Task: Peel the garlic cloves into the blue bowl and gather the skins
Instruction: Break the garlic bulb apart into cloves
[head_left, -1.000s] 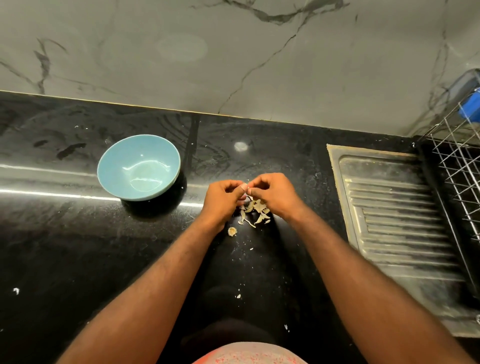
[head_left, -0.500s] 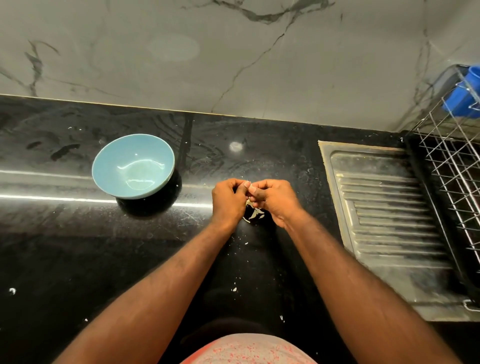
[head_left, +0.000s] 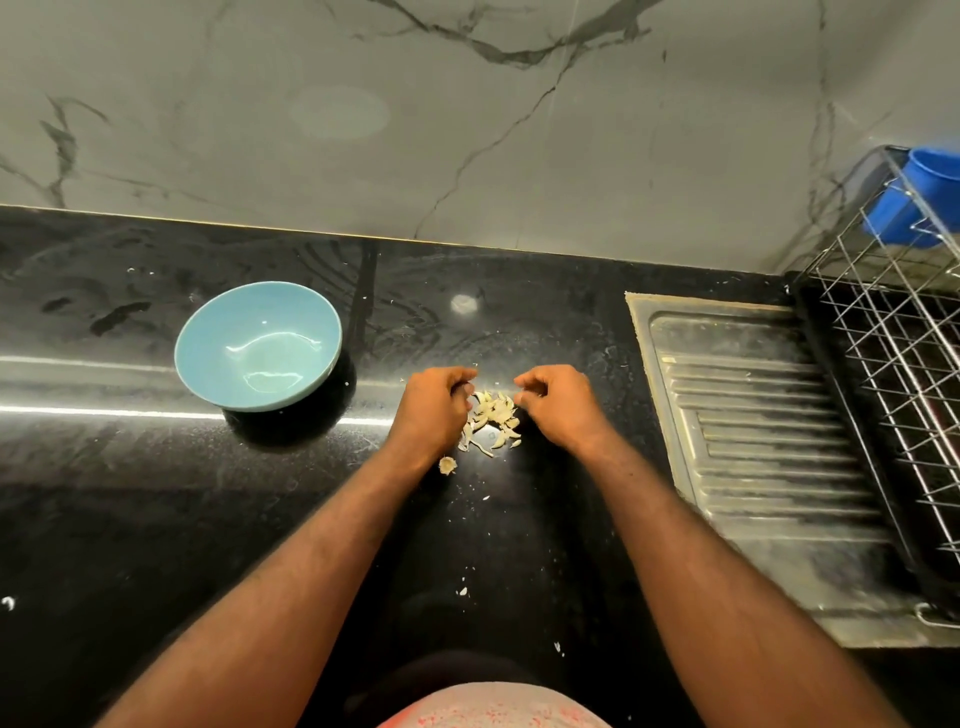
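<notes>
left hand (head_left: 435, 408): centre frame, just left of the skin pile; fingers curled in, thumb tucked against the index. Can't tell if anything is pinched inside.
right hand (head_left: 560, 404): just right of the pile, apart from the left; fingers curled, tips bunched toward the thumb. Can't tell if they hold anything.
garlic skins (head_left: 492, 420): 1 loose pile between the hands, on the counter; thin, pale, curved papery flakes, too many to count.
root stub (head_left: 447, 465): 1 rough tan lump, by the left wrist, just below the pile.
stray flakes (head_left: 461, 591): a few white bits, lower centre, well apart from the pile.
blue bowl (head_left: 218, 332): 1, left of centre; round, glossy pale-blue glaze, nothing visible inside. Near the left hand, not touching.
counter (head_left: 130, 519): polished black stone, dusty smears, light streak.
drainboard (head_left: 753, 441): 1, right side; ribbed dull steel.
wire rack (head_left: 893, 364): 1, far right; metal grid.
blue cup (head_left: 914, 200): 1, plastic, upper right, in the rack.
wall (head_left: 467, 104): grey marble, dark veins.
</notes>
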